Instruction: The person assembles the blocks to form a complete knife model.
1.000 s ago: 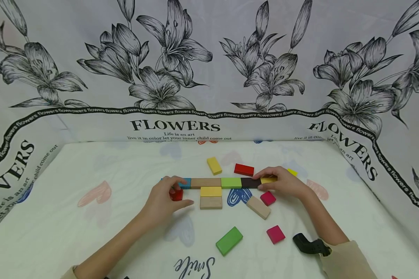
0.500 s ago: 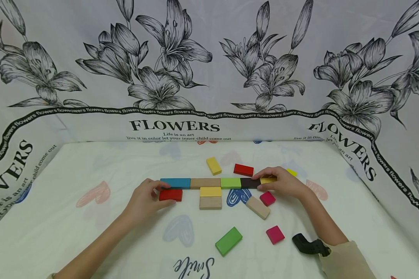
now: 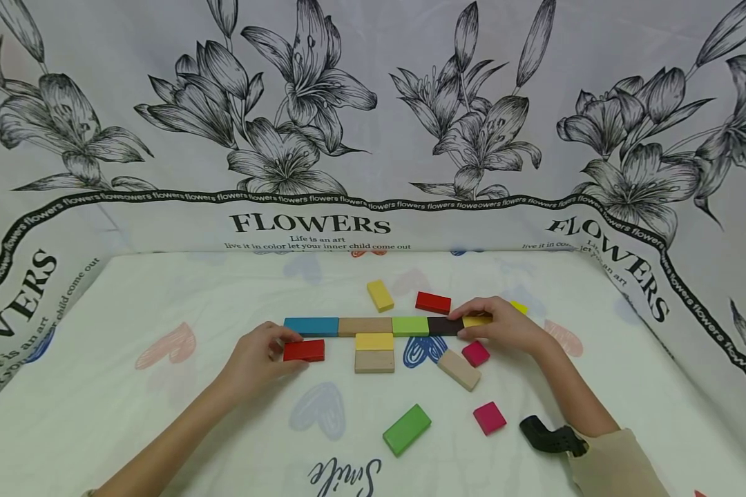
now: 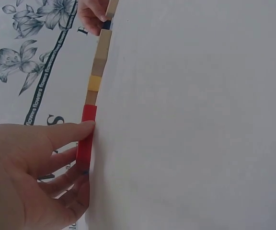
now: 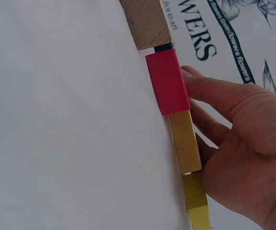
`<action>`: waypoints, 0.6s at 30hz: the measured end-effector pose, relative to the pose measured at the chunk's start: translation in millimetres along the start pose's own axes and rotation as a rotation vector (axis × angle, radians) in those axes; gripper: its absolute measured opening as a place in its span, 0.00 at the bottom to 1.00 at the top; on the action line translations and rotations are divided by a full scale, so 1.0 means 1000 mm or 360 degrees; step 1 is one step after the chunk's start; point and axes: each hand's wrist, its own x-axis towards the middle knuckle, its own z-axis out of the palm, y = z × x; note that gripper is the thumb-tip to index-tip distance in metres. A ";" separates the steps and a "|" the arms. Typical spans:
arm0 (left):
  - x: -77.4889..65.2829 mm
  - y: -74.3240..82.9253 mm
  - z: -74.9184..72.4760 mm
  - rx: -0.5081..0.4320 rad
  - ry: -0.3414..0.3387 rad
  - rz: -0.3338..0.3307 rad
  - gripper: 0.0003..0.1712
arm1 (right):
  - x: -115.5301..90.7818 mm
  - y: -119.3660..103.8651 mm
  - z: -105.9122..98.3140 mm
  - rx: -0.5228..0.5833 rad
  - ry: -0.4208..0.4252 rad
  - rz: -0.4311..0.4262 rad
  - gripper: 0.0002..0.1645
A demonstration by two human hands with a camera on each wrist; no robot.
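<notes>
A row of wooden blocks runs left to right: blue (image 3: 311, 327), tan (image 3: 365, 326), lime green (image 3: 410, 326), black (image 3: 445, 326) and yellow (image 3: 476, 321). Just in front of the blue one lies a red block (image 3: 304, 351). My left hand (image 3: 255, 355) holds this red block by its left end, thumb along the near side, as the left wrist view (image 4: 86, 139) also has it. At the row's right end my right hand (image 3: 503, 323) pinches the black block, fingertips at its far edge and thumb at its near edge. That hand partly covers the yellow block.
Under the row's middle sit a yellow block (image 3: 374, 342) and a tan block (image 3: 375, 362). Loose blocks lie around: yellow (image 3: 380, 295), red (image 3: 433, 302), tan (image 3: 458, 370), green (image 3: 407, 429), and two crimson ones (image 3: 475, 354). A flower-printed cloth (image 3: 311, 152) rises behind.
The left hand has moved left, uncovering the blue block, and the red block beside it has shifted slightly left and nearer. My right hand stays at the black block.
</notes>
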 end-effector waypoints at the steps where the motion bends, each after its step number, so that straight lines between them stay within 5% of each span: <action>1: 0.000 -0.001 0.000 0.0000 -0.0003 0.0017 0.19 | 0.000 0.000 0.000 -0.0003 0.0001 0.0000 0.18; 18: -0.005 0.010 0.002 -0.0001 -0.0010 0.0076 0.19 | -0.001 0.001 0.001 0.0007 0.0003 -0.0014 0.18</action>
